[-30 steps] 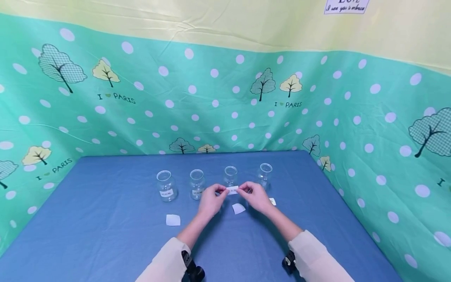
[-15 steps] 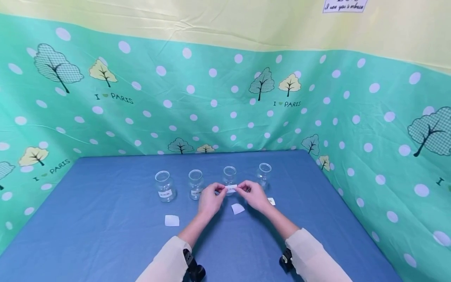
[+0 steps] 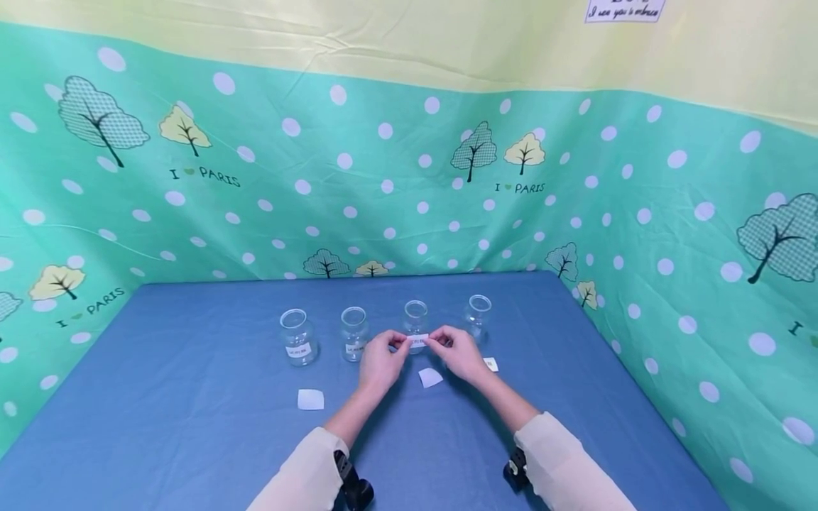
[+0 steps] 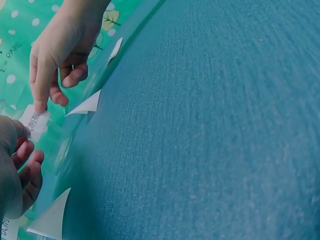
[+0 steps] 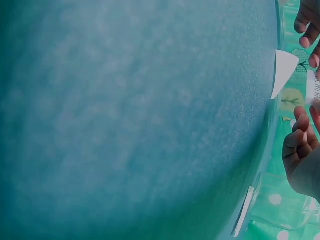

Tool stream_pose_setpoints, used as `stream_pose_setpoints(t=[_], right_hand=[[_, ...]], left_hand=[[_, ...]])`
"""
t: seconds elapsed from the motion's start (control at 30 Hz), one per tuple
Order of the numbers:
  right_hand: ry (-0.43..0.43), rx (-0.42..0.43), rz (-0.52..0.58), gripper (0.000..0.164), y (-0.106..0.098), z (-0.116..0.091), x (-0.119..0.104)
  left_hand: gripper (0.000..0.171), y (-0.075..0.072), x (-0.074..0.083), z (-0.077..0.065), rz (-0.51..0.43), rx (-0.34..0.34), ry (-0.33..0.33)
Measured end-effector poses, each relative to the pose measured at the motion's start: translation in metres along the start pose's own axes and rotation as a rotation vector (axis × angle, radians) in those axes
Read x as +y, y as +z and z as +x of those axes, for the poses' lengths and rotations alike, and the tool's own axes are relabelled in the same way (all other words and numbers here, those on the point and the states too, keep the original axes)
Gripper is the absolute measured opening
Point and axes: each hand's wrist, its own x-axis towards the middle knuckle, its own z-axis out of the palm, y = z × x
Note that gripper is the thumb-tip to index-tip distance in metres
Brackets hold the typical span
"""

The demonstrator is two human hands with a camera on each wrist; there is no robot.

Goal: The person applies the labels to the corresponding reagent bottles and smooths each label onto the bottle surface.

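In the head view, my left hand (image 3: 382, 363) and right hand (image 3: 461, 353) meet at the front of the third glass jar (image 3: 416, 316) from the left. Between them is a small white label (image 3: 418, 341) with dark printed characters. Each hand pinches one end of it between thumb and fingertips. The label overlaps the jar's front in this view. From the left wrist, the label (image 4: 35, 123) shows stretched between both hands' fingertips, its print facing out. The right wrist view catches only part of the label (image 5: 311, 88) at its edge.
Two jars at left, the first (image 3: 294, 328) and second (image 3: 354, 325), bear similar labels. A fourth jar (image 3: 476, 318) stands at right. On the blue cloth lie two blank white paper pieces, one left (image 3: 310, 399) and one central (image 3: 431, 377), plus a printed slip (image 3: 490, 364) beside my right forearm.
Both hands keep pinching the label at the third jar. They have shifted very slightly, with the label a little higher against the jar. The head view has moved a touch.
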Motion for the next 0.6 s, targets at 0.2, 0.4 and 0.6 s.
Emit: stream_pose_setpoints(t=[0.2,0.4,0.6], right_hand=[[0.005,0.004,0.004,0.009,0.0012,0.0003,0.0001],[0.005,0.016,-0.002,0.009,0.0021,0.0020,-0.0002],[0.007,0.024,0.015,0.009,0.0028,0.0031,-0.0003]], left_hand=[[0.013,0.0016,-0.0002,0.0000,0.013,0.016,-0.010],[0.013,0.0011,0.0005,0.0005,0.032,0.030,-0.010],[0.015,0.0009,-0.0019,0.0013,0.039,0.034,-0.018]])
